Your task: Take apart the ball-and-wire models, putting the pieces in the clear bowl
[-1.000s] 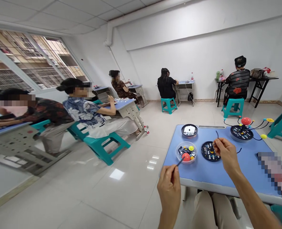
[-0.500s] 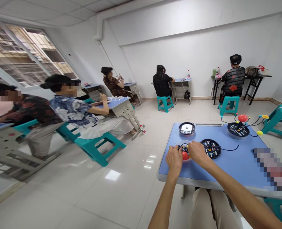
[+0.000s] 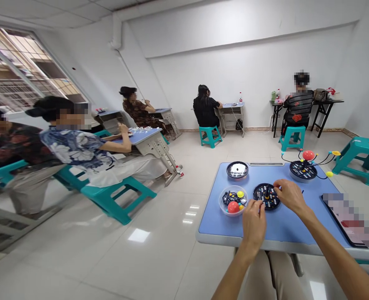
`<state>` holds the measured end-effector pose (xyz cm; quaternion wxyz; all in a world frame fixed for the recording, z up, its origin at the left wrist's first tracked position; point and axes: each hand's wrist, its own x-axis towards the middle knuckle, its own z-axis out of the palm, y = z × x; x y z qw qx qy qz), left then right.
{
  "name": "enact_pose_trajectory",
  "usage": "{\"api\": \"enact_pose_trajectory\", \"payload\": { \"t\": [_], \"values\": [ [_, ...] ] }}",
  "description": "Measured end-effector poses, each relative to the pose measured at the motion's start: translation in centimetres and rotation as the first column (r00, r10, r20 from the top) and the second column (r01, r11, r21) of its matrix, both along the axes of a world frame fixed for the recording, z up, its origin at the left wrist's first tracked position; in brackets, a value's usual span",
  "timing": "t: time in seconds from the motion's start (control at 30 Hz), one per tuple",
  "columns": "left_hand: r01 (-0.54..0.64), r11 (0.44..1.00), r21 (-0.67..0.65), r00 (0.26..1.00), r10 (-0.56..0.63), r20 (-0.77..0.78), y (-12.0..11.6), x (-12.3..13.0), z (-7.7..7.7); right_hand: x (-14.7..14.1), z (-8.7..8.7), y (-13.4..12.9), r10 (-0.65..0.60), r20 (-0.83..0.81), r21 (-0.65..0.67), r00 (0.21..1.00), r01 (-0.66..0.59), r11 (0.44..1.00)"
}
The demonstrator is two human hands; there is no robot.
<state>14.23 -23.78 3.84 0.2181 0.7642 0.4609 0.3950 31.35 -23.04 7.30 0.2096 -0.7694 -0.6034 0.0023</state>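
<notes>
A round black printed base (image 3: 263, 204) with a short upright post lies on the blue desk in front of me. My right hand (image 3: 290, 195) is at its right side, fingertips pinched together by the post; whatever they hold is hidden. The tip of a thin black curved arm (image 3: 302, 192) shows past that hand. At the base's lower left edge my left hand (image 3: 254, 221) has thumb and fingers pressed together, on something too small to name. Left of it stands a clear plastic bowl (image 3: 223, 210) of black parts, a red ball (image 3: 233, 207) and a yellow piece (image 3: 240, 194).
Behind on the desk (image 3: 214, 225) are a round black-rimmed dish (image 3: 237, 170) and a planet model (image 3: 303, 170) with a red ball and bent arms. A phone (image 3: 347, 218) lies at the right. Several people sit at other desks; a teal stool (image 3: 361, 154) stands right.
Both hands have moved right from the bowl to the black base, leaving the bowl uncovered. The camera view has shifted slightly to the right.
</notes>
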Motion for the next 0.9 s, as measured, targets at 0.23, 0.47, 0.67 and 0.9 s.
{"api": "enact_pose_trajectory", "payload": {
  "t": [0.23, 0.47, 0.67, 0.9],
  "values": [
    [-0.107, 0.99, -0.095, 0.907, 0.058, -0.417, 2.0, 4.7, -0.7, -0.4, 0.3, 1.7, 0.235, 0.211, -0.297, 0.949, -0.166, 0.94],
    [-0.092, 0.994, -0.051, 0.847, 0.052, -0.528, 2.7, 5.5, -1.1, 0.3, 0.1, 1.5, 0.221, 0.166, -0.214, 0.961, -0.184, 0.959],
    [-0.093, 0.994, -0.058, 0.843, 0.048, -0.536, 2.7, 5.5, -1.2, 0.6, 0.5, 1.4, 0.2, 0.134, -0.168, 0.971, -0.176, 0.97],
    [-0.097, 0.995, -0.03, 0.859, 0.068, -0.508, 2.7, 5.4, -1.5, 0.4, 2.0, 1.2, 0.191, 0.178, -0.101, 0.965, -0.175, 0.979]
  ]
}}
